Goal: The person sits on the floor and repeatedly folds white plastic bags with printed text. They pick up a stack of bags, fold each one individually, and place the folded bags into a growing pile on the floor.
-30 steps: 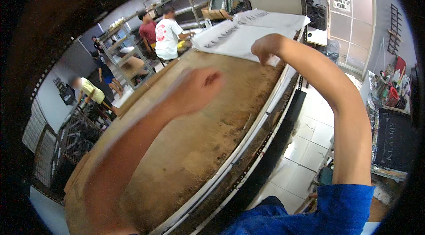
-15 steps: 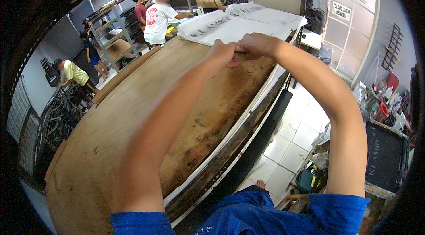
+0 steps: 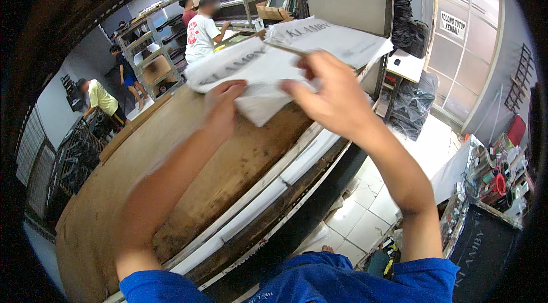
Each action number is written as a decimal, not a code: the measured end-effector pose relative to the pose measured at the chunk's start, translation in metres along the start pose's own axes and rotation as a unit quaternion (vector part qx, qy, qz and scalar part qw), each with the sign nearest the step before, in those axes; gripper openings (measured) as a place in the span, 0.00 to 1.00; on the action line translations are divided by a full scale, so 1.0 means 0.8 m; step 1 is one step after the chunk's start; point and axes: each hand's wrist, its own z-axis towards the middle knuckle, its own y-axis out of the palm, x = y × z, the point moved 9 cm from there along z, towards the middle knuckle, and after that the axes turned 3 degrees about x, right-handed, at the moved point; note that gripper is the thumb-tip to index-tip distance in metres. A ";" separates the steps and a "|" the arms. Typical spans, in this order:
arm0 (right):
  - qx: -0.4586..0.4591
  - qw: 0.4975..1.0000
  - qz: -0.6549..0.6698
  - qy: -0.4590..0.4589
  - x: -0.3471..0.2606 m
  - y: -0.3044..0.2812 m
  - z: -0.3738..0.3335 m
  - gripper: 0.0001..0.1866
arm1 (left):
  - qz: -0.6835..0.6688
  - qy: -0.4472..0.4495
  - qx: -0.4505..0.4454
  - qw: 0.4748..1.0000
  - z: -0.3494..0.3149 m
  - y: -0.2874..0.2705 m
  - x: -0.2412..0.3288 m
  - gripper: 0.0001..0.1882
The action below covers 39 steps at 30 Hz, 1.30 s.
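A white, thin sheet (image 3: 264, 103) with dark print lifts toward me, its near corner folded down over the wooden tabletop (image 3: 188, 137). My left hand (image 3: 224, 106) closes on its left edge, thumb and fingers pressed together. My right hand (image 3: 328, 89), a little blurred, is bent round the sheet's right side, with white material showing between thumb and fingers. Behind it lie more white printed sheets (image 3: 348, 46) on the far end of the table. What the right fingertips press on is partly hidden.
Folded white material (image 3: 257, 206) runs along the table's right edge. At right stand a dark printing frame (image 3: 485, 246), cluttered containers (image 3: 496, 180) and a black-wrapped bundle (image 3: 412, 103). A co-worker in a white shirt (image 3: 201, 37) stands beyond the table; several others are farther off.
My hands, close together at the stack's near edge before, have moved apart, the left one toward me and leftward. The white sheet has come up between them. The view has shifted.
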 end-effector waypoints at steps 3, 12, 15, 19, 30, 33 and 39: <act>-0.138 0.822 0.435 0.340 0.103 0.013 -0.103 0.34 | -0.122 0.029 0.026 0.992 -0.044 0.008 0.025 0.12; 0.001 0.541 0.710 0.451 0.106 0.048 -0.128 0.38 | 0.022 -0.046 -0.057 0.997 -0.196 0.083 0.037 0.13; -0.052 0.660 0.576 0.480 0.150 0.050 -0.138 0.32 | -0.028 -0.101 -0.145 0.984 -0.221 0.107 0.022 0.17; -0.103 0.724 0.489 0.475 0.179 0.038 -0.122 0.27 | 0.011 -0.263 -0.351 0.899 -0.249 0.113 0.040 0.22; -0.181 0.821 0.388 0.378 0.144 -0.008 -0.055 0.31 | 0.533 -0.197 -0.088 0.818 0.046 -0.108 0.029 0.40; -0.185 0.837 0.350 0.378 0.148 -0.015 -0.049 0.31 | 0.466 -0.240 -0.222 0.822 0.054 -0.081 0.007 0.42; -0.208 0.864 0.306 0.343 0.172 -0.017 -0.032 0.31 | 0.585 -0.159 -0.183 0.774 0.068 -0.039 0.019 0.44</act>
